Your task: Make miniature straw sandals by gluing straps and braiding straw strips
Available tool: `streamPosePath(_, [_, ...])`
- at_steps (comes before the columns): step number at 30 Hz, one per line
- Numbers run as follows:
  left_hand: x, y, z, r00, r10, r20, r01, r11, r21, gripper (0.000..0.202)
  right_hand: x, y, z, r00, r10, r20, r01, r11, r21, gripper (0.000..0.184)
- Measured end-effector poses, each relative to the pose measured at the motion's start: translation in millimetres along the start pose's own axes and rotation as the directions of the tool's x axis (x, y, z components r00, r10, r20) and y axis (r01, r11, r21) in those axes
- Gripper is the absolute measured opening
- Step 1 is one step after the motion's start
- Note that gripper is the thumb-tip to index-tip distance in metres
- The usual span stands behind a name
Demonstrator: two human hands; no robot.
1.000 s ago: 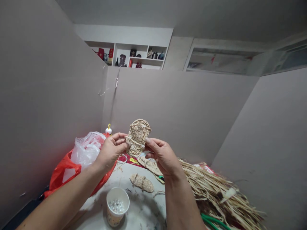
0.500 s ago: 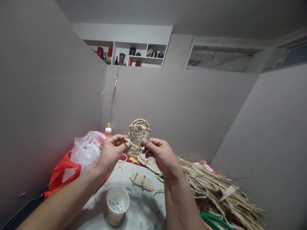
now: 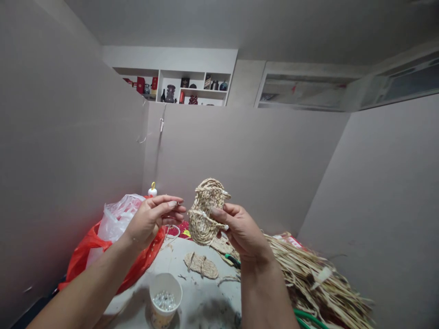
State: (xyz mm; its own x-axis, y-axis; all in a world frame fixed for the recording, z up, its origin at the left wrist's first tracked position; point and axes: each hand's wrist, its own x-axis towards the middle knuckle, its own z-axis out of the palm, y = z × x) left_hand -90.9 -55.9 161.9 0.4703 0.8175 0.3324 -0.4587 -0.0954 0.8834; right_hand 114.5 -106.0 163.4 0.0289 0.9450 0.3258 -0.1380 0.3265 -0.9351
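Note:
A small woven straw sandal with braided cords across it and white beads at their ends stands raised above the table. My right hand grips its right edge, thumb in front and fingers behind. To its left, apart from the sandal, my left hand pinches thumb against forefinger; what lies between them, if anything, is too small to make out. A second straw sandal lies flat on the table below. Nearer to me stands a paper cup with clear and white beads inside.
A large bundle of dry straw covers the right side, beside green-handled pliers or cutters. Red and clear plastic bags sit at the left. Grey partitions enclose the white table. More woven straw lies behind my right hand.
My left hand has let go of the sandal and drawn off to the left. My right hand has moved right with the sandal, which has turned slightly. The camera view has tilted.

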Motion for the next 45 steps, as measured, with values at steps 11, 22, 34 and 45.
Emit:
streamPosePath(11, [-0.6,-9.2,1.6,0.992,-0.058,0.109,0.058,0.998,-0.002,0.012,0.3,-0.3,8.2,1.000,0.010,-0.022,-0.011,0.999,-0.046,0.030])
streamPosePath(22, [-0.9,-10.0,3.3,0.984,-0.097,0.149,0.103,0.994,-0.030,0.015,0.4,3.4,6.7,0.998,-0.024,0.056,0.026,0.999,-0.023,0.027])
streamPosePath(34, [-1.4,-11.1,-0.5,0.995,0.028,0.092,-0.043,0.985,0.168,0.016,-7.5,-4.4,1.1,0.968,-0.065,0.243,0.125,0.963,-0.238,0.040])
streamPosePath(45, [-3.2,-14.5,-1.6,0.984,0.010,0.180,-0.043,0.982,0.182,0.020,-11.3,-11.3,6.1,0.966,-0.074,0.246,0.142,0.953,-0.269,0.042])
